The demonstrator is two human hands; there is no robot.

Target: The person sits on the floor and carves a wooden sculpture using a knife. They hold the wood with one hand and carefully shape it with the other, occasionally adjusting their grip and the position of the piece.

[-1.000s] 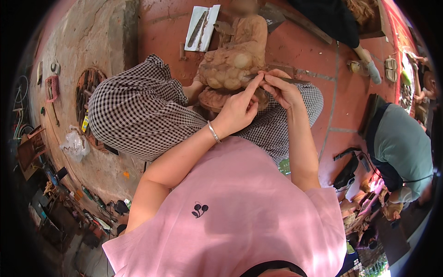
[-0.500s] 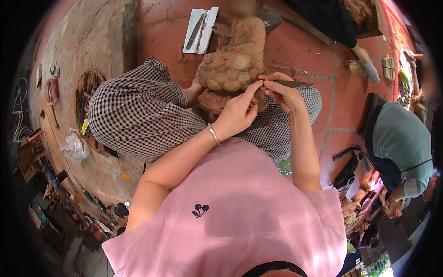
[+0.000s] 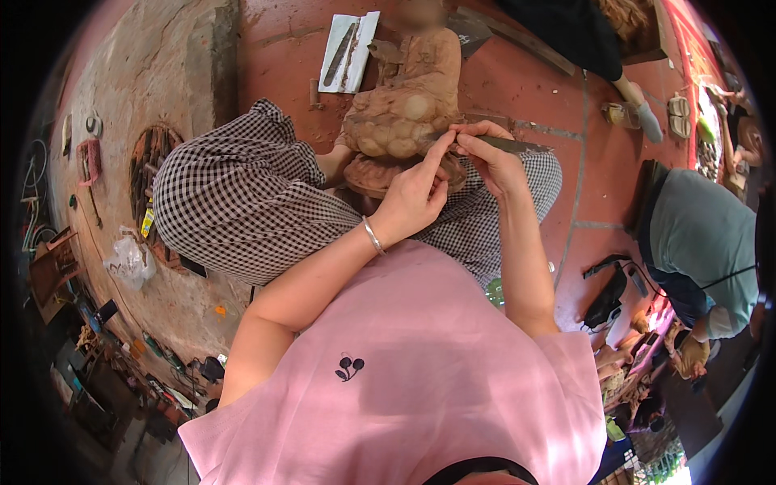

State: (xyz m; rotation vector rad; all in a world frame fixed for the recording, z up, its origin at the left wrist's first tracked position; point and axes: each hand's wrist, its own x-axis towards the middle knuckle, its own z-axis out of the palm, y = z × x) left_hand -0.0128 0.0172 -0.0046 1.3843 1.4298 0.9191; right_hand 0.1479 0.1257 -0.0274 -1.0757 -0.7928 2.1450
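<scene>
Slipping near the carved figure (image 3: 402, 121), the dark flat tool (image 3: 521, 146) gripped in the right hand (image 3: 496, 166) could cut the left hand (image 3: 412, 200), half-curled, index finger (image 3: 438, 153) extended.

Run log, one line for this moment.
right hand: holding dark tool | left hand: close beside right | carving: brown, next to both hands
</scene>
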